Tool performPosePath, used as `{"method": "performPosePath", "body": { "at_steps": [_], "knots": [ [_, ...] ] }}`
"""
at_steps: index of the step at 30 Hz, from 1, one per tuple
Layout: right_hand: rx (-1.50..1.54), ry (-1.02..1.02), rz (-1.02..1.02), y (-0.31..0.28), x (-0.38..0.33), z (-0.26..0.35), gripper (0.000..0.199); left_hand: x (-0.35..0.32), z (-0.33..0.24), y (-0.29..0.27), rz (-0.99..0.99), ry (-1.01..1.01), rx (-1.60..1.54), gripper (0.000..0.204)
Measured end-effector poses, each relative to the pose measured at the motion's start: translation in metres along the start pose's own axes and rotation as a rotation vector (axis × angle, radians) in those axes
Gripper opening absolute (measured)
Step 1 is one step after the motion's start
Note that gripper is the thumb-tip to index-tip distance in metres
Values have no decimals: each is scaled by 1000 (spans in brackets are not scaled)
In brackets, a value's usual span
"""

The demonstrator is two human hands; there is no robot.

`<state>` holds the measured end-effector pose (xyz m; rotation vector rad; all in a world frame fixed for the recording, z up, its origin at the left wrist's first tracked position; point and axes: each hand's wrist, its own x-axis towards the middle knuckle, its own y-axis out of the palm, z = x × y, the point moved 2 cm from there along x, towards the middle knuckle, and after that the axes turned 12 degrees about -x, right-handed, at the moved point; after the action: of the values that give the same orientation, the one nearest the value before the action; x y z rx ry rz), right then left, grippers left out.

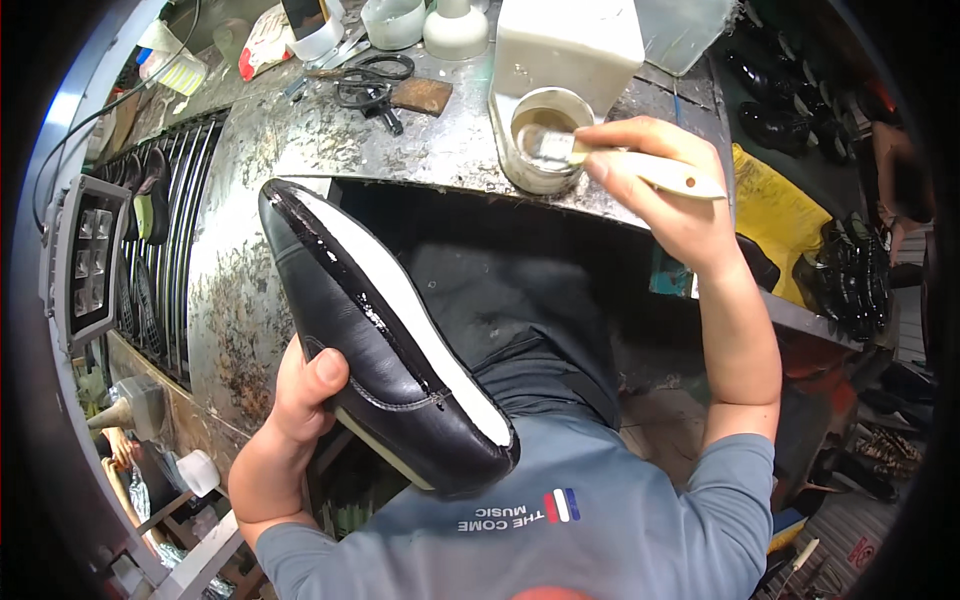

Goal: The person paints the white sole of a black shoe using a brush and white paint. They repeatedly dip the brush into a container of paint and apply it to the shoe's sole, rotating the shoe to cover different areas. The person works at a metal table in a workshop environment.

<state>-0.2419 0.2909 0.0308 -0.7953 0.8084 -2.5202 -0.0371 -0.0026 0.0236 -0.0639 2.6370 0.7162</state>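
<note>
My left hand point(310, 392) grips a black leather shoe point(385, 350) by its side, thumb pressed on the leather. The shoe is tilted, its pointed toe up toward the bench. No outsole shows on it; a white strip point(408, 310) runs along its underside, beside a dark edge with pale flecks. In my right hand point(680, 185) is a flat brush point(665, 172) with a pale handle, held between thumb and fingers. Its bristle end reaches into the mouth of a smeared pot point(535, 180) with a murky, yellowish inside.
On the stained metal bench point(250, 150) lie black-handled scissors point(375, 85) and a brown block point(422, 96). A white box-shaped container point(570, 50) stands behind the pot. At left is a lamp point(92, 262); at right, a yellow cloth point(770, 220) and several black shoes point(845, 280).
</note>
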Motion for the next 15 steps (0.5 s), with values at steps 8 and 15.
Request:
{"method": "performPosePath", "body": {
  "at_steps": [8,15],
  "knots": [
    [307,-421,103,23,-14,67,13,0,0,9,7,-30,10,91],
    [356,-436,130,32,-10,79,16,-2,-3,20,0,-19,48,91]
  ]
}}
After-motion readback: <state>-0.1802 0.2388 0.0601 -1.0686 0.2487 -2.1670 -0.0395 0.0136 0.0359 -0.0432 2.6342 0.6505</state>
